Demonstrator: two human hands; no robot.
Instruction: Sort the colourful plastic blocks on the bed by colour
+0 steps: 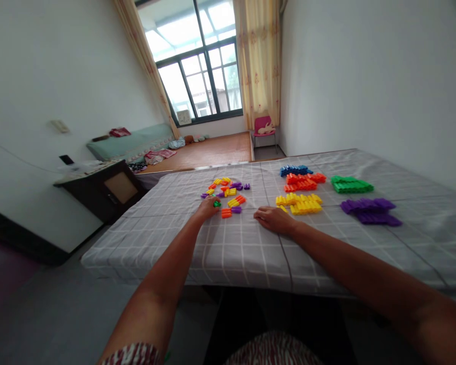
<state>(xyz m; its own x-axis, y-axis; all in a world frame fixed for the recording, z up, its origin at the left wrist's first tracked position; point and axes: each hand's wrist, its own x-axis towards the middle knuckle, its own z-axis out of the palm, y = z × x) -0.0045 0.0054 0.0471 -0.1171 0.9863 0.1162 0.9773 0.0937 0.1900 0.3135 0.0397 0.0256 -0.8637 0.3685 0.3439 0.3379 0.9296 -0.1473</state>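
My left hand (208, 207) is closed around a small green plastic block (217, 204), at the left edge of a loose cluster of mixed pieces. In that cluster lie an orange block (226, 213), a purple block (236, 209) and several joined yellow and orange ones (236, 202). My right hand (275, 219) rests on the checked sheet with its fingers curled; whatever might be under them is hidden. Just beyond it sit rows of yellow blocks (306, 204), one small yellow piece close to the knuckles.
Sorted by colour, orange (304, 182), blue (295, 171), green (351, 184) and purple blocks (368, 210) lie in groups at the right. Everything rests on a grey checked bed (243, 253). A dark cabinet (106, 192) stands at the left; a pink chair (264, 124) is at the back.
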